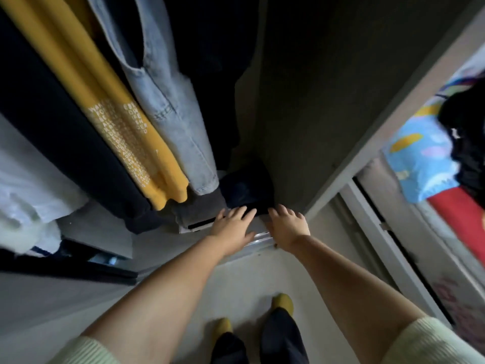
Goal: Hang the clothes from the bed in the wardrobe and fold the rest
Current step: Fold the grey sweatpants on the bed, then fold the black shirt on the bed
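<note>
yellow shirt (pixel 136 132): hanging in the wardrobe (pixel 315 101)
jeans (pixel 178 122): hanging beside it
dark clothes (pixel 469 143): lying heaped on the bed (pixel 420 158)

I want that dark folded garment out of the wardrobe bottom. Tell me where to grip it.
Grip the dark garment by its near edge, coming from the front where the left hand and right hand already reach. Jeans hang close on its left and the wardrobe wall blocks its right.
</note>
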`<state>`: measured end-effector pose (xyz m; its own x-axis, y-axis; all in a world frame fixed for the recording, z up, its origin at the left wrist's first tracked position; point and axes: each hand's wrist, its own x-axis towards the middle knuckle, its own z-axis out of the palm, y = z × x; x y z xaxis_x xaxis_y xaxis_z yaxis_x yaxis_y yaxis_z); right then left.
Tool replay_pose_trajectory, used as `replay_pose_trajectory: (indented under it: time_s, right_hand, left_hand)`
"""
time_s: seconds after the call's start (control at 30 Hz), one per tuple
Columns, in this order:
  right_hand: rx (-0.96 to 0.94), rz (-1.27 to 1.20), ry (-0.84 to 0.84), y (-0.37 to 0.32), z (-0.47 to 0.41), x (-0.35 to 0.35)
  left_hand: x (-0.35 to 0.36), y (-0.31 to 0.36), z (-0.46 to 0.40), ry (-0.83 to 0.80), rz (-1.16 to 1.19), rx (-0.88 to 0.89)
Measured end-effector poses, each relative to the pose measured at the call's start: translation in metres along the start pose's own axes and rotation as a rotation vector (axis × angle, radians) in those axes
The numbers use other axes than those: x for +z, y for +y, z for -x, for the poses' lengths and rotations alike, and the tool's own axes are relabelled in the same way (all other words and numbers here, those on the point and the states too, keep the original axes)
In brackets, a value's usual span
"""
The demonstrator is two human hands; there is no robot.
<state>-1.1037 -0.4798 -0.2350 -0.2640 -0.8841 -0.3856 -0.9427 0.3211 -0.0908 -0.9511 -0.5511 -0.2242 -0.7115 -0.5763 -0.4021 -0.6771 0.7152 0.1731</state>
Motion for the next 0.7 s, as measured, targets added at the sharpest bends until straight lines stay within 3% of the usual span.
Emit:
replay_pose_trajectory:
  time_s: [0.37, 0.7]
  right_hand:
    - [0.419, -0.181, 0.019, 0.118, 0.140, -0.037]
    - [0.657, -0.207, -0.035, 0.307, 0.256, -0.044]
  left_hand:
    - [-0.047, 0.132, -0.006, -0.068, -0.121, 0.292]
    - [-0.063, 0.361, -0.068, -0.093, -0.139, 0.505]
